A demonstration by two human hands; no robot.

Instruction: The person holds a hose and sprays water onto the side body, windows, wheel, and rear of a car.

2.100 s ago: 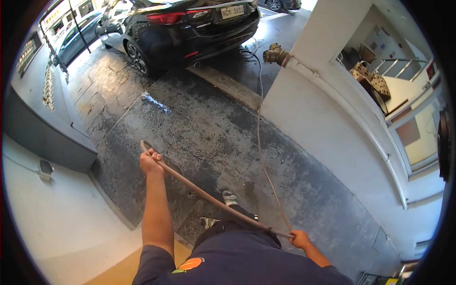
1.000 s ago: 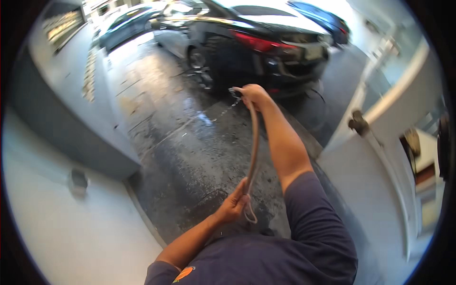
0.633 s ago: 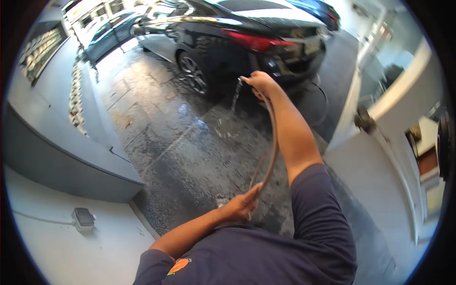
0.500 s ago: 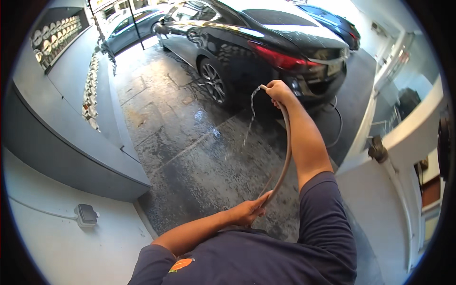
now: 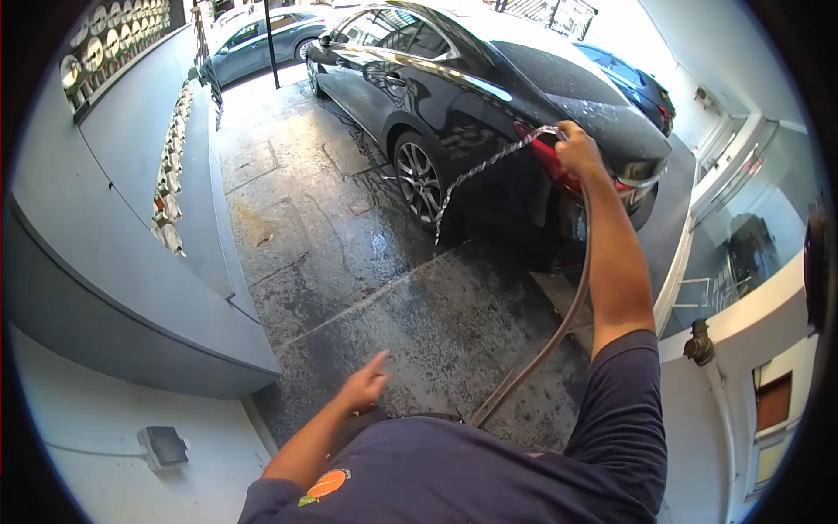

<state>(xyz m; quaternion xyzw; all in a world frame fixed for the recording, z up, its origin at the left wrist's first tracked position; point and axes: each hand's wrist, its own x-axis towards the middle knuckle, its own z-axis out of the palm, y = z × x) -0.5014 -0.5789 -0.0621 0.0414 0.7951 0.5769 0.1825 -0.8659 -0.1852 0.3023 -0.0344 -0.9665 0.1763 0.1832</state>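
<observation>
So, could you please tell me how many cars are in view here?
3: the wet black sedan being hosed by the right hand, a grey car parked beyond it at upper left, and a blue car partly hidden behind it.

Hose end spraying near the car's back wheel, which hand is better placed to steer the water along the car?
Right. The right hand grips the hose end beside the car; the left hand is open, low, off the hose.

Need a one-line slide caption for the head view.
Right hand sprays water from a hose beside a black car; left hand hangs free.
</observation>
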